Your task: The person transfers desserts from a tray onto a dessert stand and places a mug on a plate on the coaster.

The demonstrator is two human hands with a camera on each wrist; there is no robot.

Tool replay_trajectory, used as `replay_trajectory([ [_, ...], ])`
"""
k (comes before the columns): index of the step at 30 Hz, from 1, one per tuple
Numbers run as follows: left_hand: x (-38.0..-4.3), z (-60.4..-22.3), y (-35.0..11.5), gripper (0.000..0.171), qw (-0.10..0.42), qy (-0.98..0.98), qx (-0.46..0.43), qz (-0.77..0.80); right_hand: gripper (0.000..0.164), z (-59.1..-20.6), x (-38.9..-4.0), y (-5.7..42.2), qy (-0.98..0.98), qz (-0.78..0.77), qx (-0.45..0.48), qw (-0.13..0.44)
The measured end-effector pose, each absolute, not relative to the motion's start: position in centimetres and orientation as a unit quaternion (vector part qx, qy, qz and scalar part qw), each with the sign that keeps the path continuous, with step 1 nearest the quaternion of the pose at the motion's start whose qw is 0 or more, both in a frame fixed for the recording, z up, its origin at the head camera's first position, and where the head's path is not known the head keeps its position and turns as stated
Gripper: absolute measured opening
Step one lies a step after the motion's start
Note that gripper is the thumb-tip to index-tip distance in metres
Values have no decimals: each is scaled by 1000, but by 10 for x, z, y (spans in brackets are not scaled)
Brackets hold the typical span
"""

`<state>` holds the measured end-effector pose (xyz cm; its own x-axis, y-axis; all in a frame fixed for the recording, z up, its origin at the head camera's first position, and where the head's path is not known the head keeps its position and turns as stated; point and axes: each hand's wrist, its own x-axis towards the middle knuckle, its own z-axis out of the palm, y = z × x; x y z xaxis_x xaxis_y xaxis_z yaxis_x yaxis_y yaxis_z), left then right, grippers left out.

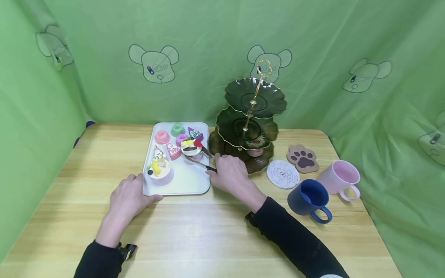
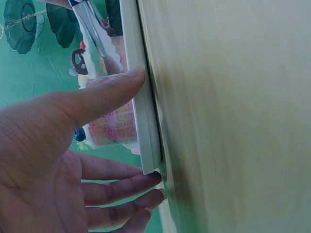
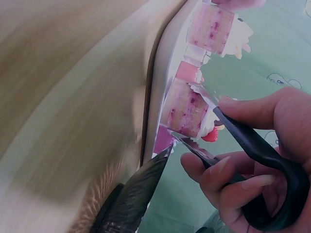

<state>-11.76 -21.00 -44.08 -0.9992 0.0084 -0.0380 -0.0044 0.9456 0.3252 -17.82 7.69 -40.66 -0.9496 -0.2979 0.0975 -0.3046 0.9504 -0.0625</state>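
Observation:
My left hand holds the near left corner of a white tray, thumb on the front rim and fingers along the side. In my right hand are metal tongs with black handles. Their tips straddle a clear cup of layered cake, topped with cream, yellow pieces and a strawberry, over the tray's right side. A second cake cup with yellow fruit and a blueberry stands near my left hand. Behind them lie a pink ring-shaped cake, a green one and several cake slices.
A dark three-tier stand with gold edges is right of the tray, a small pink item on its bottom tier. Farther right are a round woven coaster, a paw-print coaster, a blue mug and a pink mug.

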Motion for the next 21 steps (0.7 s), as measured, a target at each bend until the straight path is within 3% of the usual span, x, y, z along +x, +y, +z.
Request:
replay_trajectory([
  [11, -114, -442, -210, 95, 23, 986, 0, 167, 60, -392, -166, 106, -987, 63, 136, 57],
  [21, -116, -441, -210, 97, 26, 985, 0, 169, 37, -382, -167, 130, -979, 84, 146, 111],
])
